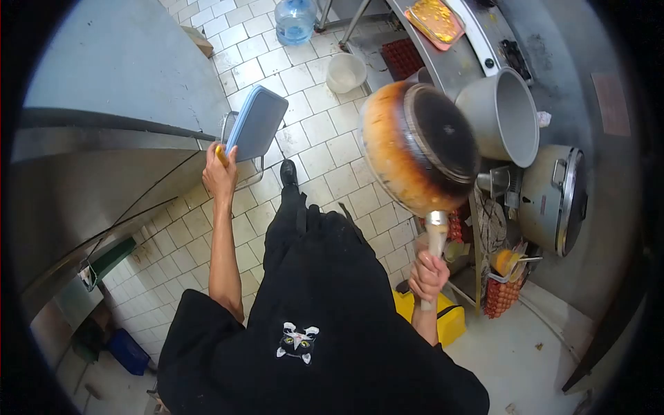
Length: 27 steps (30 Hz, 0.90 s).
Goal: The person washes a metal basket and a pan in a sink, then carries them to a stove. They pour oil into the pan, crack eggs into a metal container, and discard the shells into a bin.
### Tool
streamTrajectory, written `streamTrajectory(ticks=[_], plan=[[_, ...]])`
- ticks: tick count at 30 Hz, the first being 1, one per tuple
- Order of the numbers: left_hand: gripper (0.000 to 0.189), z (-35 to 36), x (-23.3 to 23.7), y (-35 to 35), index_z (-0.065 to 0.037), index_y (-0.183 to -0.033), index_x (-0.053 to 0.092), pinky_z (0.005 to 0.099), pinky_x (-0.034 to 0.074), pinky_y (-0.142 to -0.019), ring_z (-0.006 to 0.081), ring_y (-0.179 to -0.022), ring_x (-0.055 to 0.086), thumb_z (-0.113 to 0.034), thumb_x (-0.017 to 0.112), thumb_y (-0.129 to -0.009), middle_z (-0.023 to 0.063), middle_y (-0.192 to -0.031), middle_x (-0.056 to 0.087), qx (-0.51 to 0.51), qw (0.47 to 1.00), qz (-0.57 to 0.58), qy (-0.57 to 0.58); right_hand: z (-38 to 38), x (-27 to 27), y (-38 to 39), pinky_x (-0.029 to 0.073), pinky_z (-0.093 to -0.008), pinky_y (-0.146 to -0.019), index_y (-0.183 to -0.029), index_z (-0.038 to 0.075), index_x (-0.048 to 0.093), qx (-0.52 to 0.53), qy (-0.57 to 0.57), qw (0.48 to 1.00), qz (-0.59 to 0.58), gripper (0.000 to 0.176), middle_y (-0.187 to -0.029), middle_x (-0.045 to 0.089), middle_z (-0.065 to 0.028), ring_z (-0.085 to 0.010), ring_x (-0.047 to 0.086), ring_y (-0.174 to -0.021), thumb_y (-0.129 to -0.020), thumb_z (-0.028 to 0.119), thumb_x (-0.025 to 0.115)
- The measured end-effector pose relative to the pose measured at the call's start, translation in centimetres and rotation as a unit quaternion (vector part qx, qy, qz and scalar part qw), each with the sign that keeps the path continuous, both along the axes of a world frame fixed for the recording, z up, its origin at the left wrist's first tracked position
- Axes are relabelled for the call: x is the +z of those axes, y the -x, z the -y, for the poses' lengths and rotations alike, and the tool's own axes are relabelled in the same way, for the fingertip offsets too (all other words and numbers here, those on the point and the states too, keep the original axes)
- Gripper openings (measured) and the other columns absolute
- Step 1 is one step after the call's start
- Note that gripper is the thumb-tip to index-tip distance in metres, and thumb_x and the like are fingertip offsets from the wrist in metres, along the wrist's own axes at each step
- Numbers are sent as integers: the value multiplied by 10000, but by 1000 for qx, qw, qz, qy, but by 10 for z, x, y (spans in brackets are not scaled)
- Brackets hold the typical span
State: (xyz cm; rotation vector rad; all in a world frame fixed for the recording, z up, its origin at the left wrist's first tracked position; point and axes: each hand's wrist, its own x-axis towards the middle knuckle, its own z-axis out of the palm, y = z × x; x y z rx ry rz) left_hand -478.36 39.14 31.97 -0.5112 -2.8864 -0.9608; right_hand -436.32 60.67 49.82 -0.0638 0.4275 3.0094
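My right hand (429,277) is closed round the pale handle of a large pan (422,149), whose scorched brown and black underside faces the camera. On the other side, my left hand (220,173) is closed at the near edge of a flat container with a blue rim (257,123), beside a metal wire frame. Something yellow shows between the fingers of this hand. The container is tilted, and the pan is held up in front of the counter.
A large grey pot (501,117) and a lidded cooker (553,200) are at the right. Egg trays (503,296) and a yellow case (448,321) lie lower. A white bucket (346,73) and a water bottle (295,22) stand on the tiled floor. A metal cabinet (124,76) lines the left.
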Motion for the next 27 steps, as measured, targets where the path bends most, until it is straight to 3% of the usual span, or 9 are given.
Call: streamTrajectory(ticks=[3, 7, 13, 17, 21, 27], plan=[[424, -9, 0, 27, -15, -1052, 645, 441, 519, -741, 376, -875, 659, -407, 640, -892, 108, -1179, 616, 0, 1000, 14, 14, -1, 33, 35, 354, -223, -285, -789, 65, 328, -10, -10, 999, -41, 273, -485, 371, 48, -43, 369, -307, -1019, 197, 389], [410, -21, -4, 60, -8, -1034, 654, 442, 520, -730, 366, -858, 664, -392, 644, -891, 108, -1173, 615, -17, 1000, -2, 19, 0, 26, 64, 356, -226, -286, -786, 68, 324, -46, -37, 998, -15, 277, -477, 344, 54, -43, 365, -306, -1023, 198, 383], [404, -36, -6, 83, -6, -1012, 662, 444, 522, -716, 374, -838, 663, -389, 650, -885, 108, -1163, 620, 5, 999, 49, 5, -32, -74, 112, 334, -228, -252, -786, 75, 327, -54, 57, 992, 97, 269, -490, 305, 45, -26, 298, -288, -1028, 186, 290], [415, -38, -15, 93, -7, -1029, 668, 446, 526, -727, 386, -849, 663, -396, 648, -884, 124, -1195, 614, 0, 999, 44, 3, -43, -119, 144, 334, -215, -259, -787, 67, 305, -80, 153, 978, 113, 263, -499, 325, 34, -40, 340, -304, -1025, 176, 282], [428, -36, -23, 100, -5, -1043, 669, 452, 527, -742, 395, -865, 661, -402, 645, -886, 140, -1223, 603, 3, 999, 45, 13, -44, -101, 145, 327, -218, -254, -795, 66, 296, -48, 113, 989, 88, 251, -496, 312, 36, -34, 327, -304, -1026, 163, 284], [434, -39, -19, 103, 0, -1035, 671, 452, 528, -745, 399, -867, 662, -407, 644, -886, 139, -1246, 591, 2, 998, 57, 19, -37, -22, 131, 336, -229, -259, -794, 58, 304, -19, -12, 1000, 20, 232, -484, 352, 26, -48, 358, -309, -1008, 131, 353]])
